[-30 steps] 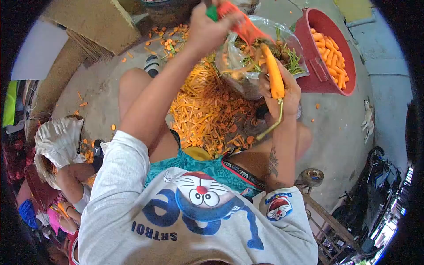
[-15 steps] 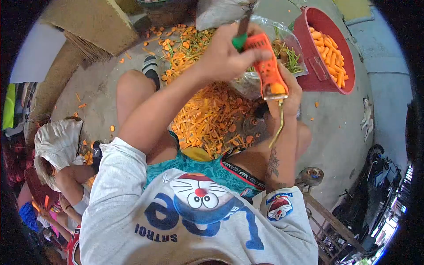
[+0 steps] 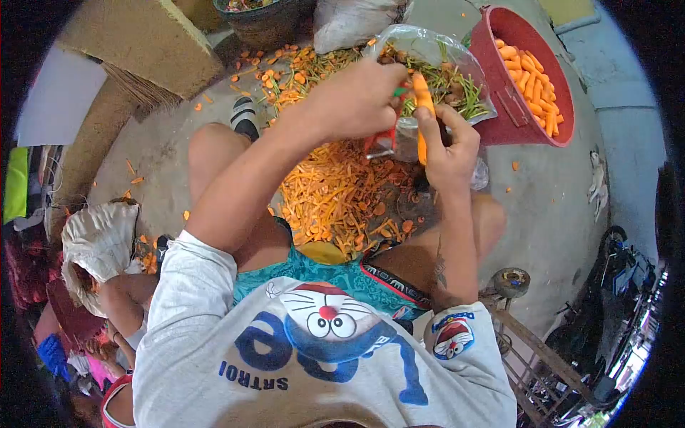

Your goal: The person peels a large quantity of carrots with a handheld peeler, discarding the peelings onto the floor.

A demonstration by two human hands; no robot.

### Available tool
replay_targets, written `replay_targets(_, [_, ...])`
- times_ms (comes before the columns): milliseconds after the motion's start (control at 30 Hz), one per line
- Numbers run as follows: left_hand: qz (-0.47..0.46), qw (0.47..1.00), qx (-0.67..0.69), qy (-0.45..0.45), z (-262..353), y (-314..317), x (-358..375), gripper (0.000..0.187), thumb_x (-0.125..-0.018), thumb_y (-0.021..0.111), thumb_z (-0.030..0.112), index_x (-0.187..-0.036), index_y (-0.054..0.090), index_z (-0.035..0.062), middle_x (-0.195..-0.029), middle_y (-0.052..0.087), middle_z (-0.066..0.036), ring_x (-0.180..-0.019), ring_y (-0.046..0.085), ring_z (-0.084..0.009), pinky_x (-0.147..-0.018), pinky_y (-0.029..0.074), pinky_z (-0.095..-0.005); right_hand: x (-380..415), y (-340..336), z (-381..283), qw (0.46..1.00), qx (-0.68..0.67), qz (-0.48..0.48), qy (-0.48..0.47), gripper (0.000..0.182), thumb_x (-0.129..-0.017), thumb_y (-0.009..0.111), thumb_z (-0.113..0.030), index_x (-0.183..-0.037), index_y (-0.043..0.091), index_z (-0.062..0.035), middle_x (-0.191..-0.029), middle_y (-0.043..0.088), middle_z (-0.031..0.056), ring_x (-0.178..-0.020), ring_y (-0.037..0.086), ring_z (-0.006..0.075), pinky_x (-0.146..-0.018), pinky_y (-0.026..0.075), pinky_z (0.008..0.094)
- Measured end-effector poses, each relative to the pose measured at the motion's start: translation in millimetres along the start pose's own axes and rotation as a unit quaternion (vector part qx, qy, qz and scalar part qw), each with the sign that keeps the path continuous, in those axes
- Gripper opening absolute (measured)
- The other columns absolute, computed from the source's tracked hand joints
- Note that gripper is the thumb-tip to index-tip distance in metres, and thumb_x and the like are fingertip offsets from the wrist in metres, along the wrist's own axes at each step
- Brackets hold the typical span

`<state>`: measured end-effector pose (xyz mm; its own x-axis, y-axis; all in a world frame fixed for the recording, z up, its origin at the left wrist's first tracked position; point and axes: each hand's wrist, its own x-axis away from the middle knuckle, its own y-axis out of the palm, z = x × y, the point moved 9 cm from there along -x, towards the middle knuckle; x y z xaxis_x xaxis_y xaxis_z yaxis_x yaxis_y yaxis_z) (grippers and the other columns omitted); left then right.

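My left hand (image 3: pixel 367 96) is closed around a red peeler (image 3: pixel 382 141), whose head points down below my fingers. Something green (image 3: pixel 401 92), which looks like the knife handle, shows at my fingertips; its blade cannot be made out. A bright orange carrot (image 3: pixel 424 121) stands almost upright in my right hand (image 3: pixel 454 146), thumb pressed on its side. The carrot's upper part is close to my left fingertips. Beneath my hands, a heap of orange peelings and cut carrot pieces (image 3: pixel 328 189) covers the floor between my legs.
A clear plastic bag (image 3: pixel 428 36) with green stalks lies beyond my hands. To its right, a red tub (image 3: pixel 492 96) holds several peeled carrots (image 3: pixel 531 82). Another person (image 3: pixel 128 299) sits at lower left by a white sack (image 3: pixel 100 235). A metal-framed cart (image 3: pixel 535 357) stands at lower right.
My left hand has drawn the peeler left, off the carrot, and lowered its head. The carrot now shows along its length. The thin strip hanging below the peeler is gone from view.
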<state>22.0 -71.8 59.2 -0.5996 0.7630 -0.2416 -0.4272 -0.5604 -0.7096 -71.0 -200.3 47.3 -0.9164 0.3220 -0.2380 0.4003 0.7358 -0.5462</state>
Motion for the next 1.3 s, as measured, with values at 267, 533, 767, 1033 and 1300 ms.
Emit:
replay_targets(267, [-0.067, 0.99, -0.096, -0.081, -84.0, 23.0, -7.4, 0.029, -0.083, 0.069, 0.019, -0.098, 0.067, -0.0053, -0.087, 0.069, -0.029, -0.087, 0.07, -0.0448, -0.078, 0.055, -0.05, -6.3, -10.5, 39.0, 0.872, -0.482, 0.052, 0.071, 0.02, -0.098, 0.07, -0.011, -0.114, 0.07, 0.0011, -0.102, 0.072, 0.0061, -0.083, 0.068, 0.0135, -0.074, 0.055, 0.0242])
replay_targets(533, [0.081, 0.992, -0.062, -0.079, -53.8, -6.1, -9.3, 0.027, -0.083, 0.068, 0.016, -0.098, 0.064, -0.0058, -0.088, 0.068, -0.03, -0.088, 0.068, -0.0477, -0.077, 0.054, -0.0522, -8.8, -1.0, 62.3, 0.832, -0.529, 0.098, 0.137, 0.024, -0.095, 0.07, -0.001, -0.118, 0.069, 0.0036, -0.114, 0.071, 0.0136, -0.096, 0.073, 0.0235, -0.079, 0.059, 0.0273])
replay_targets(767, [-0.009, 0.997, -0.039, -0.068, -48.8, 28.4, -19.6, 0.026, -0.082, 0.064, 0.016, -0.093, 0.067, -0.0078, -0.087, 0.068, -0.032, -0.087, 0.068, -0.0483, -0.079, 0.055, -0.0534, -6.9, 17.3, 61.7, 0.849, -0.514, 0.05, 0.11, 0.026, -0.094, 0.069, 0.001, -0.12, 0.068, 0.0066, -0.113, 0.072, 0.0158, -0.093, 0.073, 0.0252, -0.078, 0.059, 0.0285])
replay_targets(1033, [-0.079, 0.988, -0.052, -0.119, -68.3, 37.8, -20.7, 0.027, -0.079, 0.061, 0.014, -0.092, 0.068, -0.0095, -0.087, 0.069, -0.033, -0.088, 0.071, -0.0466, -0.08, 0.057, -0.0528, -7.2, 37.5, 76.1, 0.804, -0.572, 0.006, 0.162, 0.031, -0.095, 0.071, -0.006, -0.123, 0.067, 0.0051, -0.117, 0.07, 0.0158, -0.092, 0.07, 0.0238, -0.077, 0.057, 0.0268])
replay_targets(1300, [-0.07, 0.983, -0.091, -0.14, -88.4, 2.7, 0.8, 0.029, -0.08, 0.062, 0.016, -0.096, 0.067, -0.0072, -0.095, 0.07, -0.031, -0.094, 0.07, -0.0449, -0.085, 0.056, -0.0506, -39.8, -28.4, 32.6, 0.784, -0.61, -0.108, 0.039, 0.047, -0.099, 0.064, -0.007, -0.142, 0.05, 0.0065, -0.13, 0.064, 0.0203, -0.107, 0.066, 0.0252, -0.082, 0.059, 0.0306])
